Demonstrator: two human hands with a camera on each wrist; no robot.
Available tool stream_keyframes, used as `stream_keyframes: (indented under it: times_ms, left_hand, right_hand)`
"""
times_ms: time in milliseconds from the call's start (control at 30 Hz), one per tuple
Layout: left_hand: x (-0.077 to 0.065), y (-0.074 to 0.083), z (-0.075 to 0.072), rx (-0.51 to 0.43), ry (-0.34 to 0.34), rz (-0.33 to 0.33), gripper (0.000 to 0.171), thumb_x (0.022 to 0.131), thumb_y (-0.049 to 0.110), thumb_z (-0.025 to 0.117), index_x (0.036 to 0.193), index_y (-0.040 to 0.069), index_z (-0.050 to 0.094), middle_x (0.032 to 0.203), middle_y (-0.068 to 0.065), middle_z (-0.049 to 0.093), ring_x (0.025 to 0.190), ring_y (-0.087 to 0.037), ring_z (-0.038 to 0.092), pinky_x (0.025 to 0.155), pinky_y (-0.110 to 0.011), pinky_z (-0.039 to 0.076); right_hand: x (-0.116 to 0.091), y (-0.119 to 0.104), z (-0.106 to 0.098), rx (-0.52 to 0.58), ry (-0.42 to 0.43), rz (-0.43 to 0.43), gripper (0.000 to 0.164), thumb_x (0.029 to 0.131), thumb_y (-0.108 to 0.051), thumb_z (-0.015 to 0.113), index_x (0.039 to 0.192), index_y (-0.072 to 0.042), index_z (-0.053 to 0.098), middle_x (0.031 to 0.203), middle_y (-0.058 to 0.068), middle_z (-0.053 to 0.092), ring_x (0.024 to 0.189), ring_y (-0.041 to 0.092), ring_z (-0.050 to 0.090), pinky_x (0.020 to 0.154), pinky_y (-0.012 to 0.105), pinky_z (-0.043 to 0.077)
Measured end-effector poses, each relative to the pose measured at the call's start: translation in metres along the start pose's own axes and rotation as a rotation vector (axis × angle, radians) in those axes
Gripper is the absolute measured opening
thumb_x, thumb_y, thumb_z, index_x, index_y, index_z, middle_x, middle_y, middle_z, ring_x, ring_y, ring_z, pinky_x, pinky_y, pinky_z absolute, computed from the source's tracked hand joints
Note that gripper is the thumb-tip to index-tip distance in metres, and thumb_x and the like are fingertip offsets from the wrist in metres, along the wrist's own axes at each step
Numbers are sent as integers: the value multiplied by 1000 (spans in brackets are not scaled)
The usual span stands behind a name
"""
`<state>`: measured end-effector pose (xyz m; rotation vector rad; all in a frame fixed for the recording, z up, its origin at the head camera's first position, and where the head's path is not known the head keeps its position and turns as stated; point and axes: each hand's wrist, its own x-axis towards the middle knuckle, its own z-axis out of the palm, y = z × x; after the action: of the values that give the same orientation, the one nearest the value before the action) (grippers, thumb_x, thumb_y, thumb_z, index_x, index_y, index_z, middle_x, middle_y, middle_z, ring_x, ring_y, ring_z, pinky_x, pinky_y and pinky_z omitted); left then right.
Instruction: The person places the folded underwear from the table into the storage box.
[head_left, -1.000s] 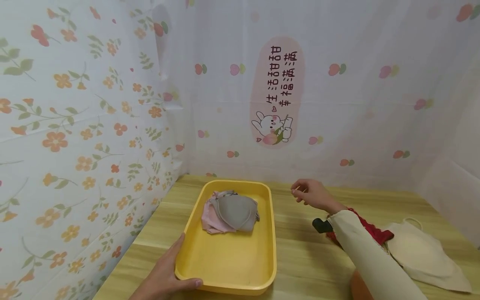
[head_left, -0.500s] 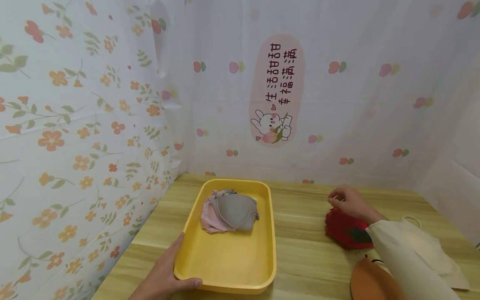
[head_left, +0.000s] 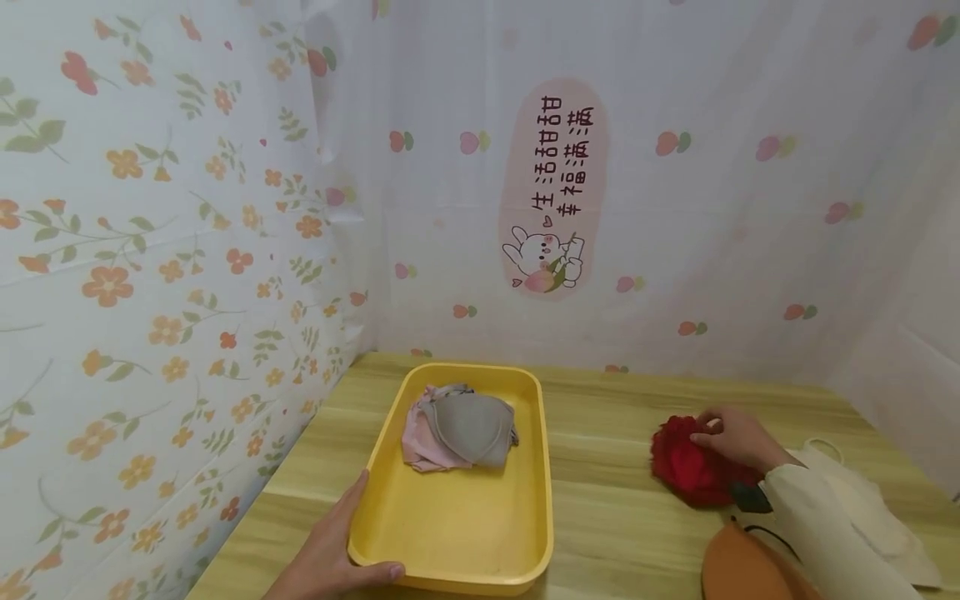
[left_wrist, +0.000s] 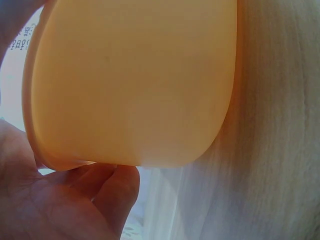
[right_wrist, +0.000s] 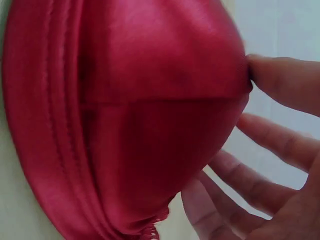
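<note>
My left hand (head_left: 330,542) grips the near-left corner of a yellow tray (head_left: 546,467), thumb over the rim. In the left wrist view, its fingers (left_wrist: 117,192) curl against the tray's side. Inside the tray, a grey bra (head_left: 472,425) lies partly over a pink cloth (head_left: 423,437). To the right, my right hand (head_left: 738,435) pinches a red bra (head_left: 686,467) lying on the table. The right wrist view shows its satin cup close up, thumb (right_wrist: 285,82) and fingertips at the cup's edge, with lace at the bottom.
An orange bra (head_left: 750,567) with a dark strap lies at the front right, close to my right forearm. A beige bra (head_left: 862,508) is partly hidden behind my right sleeve. Printed curtains (head_left: 450,208) stand behind and left of the wooden table (head_left: 600,500).
My right hand has moved right and down from beside the tray to the red bra and now pinches it. The left hand stays on the tray.
</note>
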<state>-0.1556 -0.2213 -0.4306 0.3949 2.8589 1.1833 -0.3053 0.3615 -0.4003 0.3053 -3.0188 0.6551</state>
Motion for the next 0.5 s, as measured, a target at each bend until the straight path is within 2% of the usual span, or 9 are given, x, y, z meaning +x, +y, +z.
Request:
stream_keyframes:
  times_ms: [167,367,500]
  left_hand:
    - [0,0,1,-24,-6,-18,117,77,42,83,161,1,13,161,-28,30,141,-39,44,105,-45,47]
    - [-1,1,1,-18,-4,-26,117,76,42,83,161,1,13,162,-28,29,141,-39,43,106,-48,46]
    - [-1,2,0,-20,-2,-26,117,77,42,84,160,0,13,161,-28,30,141,-39,44,106,-46,46]
  right_hand:
    - [-4,5,0,15,-65,90,57,95,-32,66,123,15,53,115,38,61,99,44,63,81,52,54]
    - [-4,10,0,57,-150,120,72,95,-42,66,130,18,46,130,44,48,109,49,57,87,52,51]
    - [-4,12,1,157,-202,141,78,93,-39,69,136,19,40,128,41,51,102,37,62,81,41,55]
